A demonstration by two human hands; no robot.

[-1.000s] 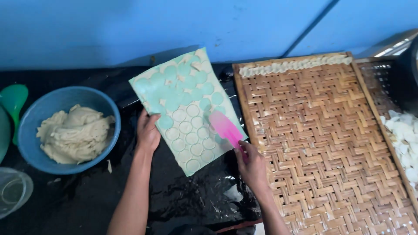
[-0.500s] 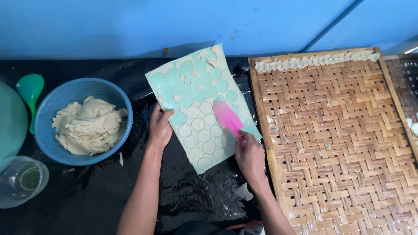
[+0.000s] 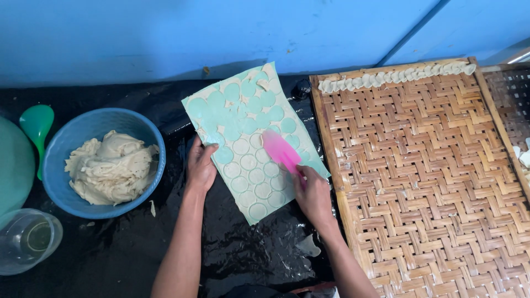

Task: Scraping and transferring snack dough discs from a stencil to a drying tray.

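No packages, labels, signs or screens here (none anywhere).

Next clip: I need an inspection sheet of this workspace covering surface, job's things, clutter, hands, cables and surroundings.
Surface: black plastic sheet, crinkled, with dough scraps.
Job's things: pale green mat with thin dough cut into rounds, many already lifted; flat pink scraper lying on it.
Clutter: blue bowl of dough, green spoon, clear cup.
Hands: left hand presses the mat's left edge; right hand grips the scraper's handle.
Cables: nothing seen.
Surroundings: blue wall; woven bamboo tray on the right, a row of folded dough pieces along its far edge.
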